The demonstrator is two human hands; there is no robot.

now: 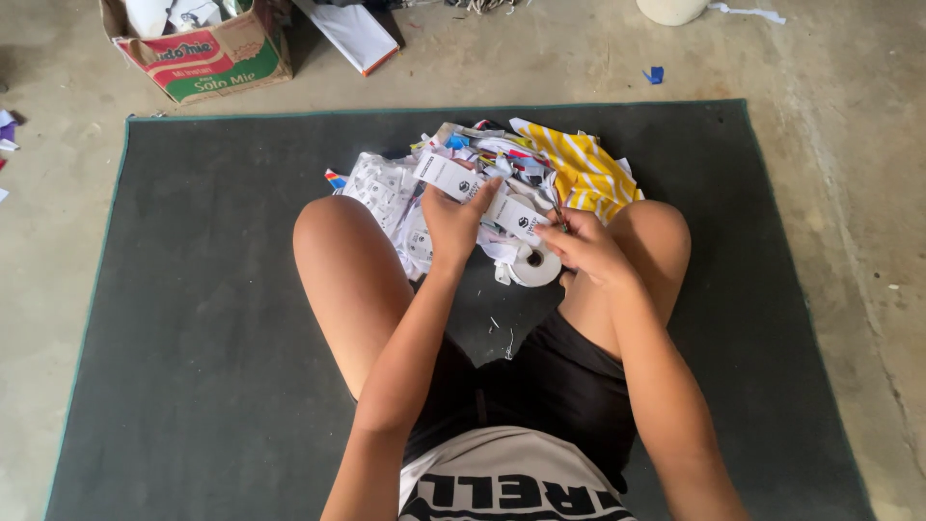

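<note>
The left hand [453, 220] gripped a white printed label strip [479, 196], while the right hand [586, 247] closed on small scissors [558, 209] at the strip's right end. The strip ran from upper left to lower right, feeding from a white roll [533, 264] between the knees. Cut scraps [502, 154] lay just beyond, with open dark mat [193, 289] on either side.

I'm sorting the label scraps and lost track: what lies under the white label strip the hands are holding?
Under the label strip lie a pile of cut labels and a white tape roll on the dark mat. The left hand covers part.
</note>
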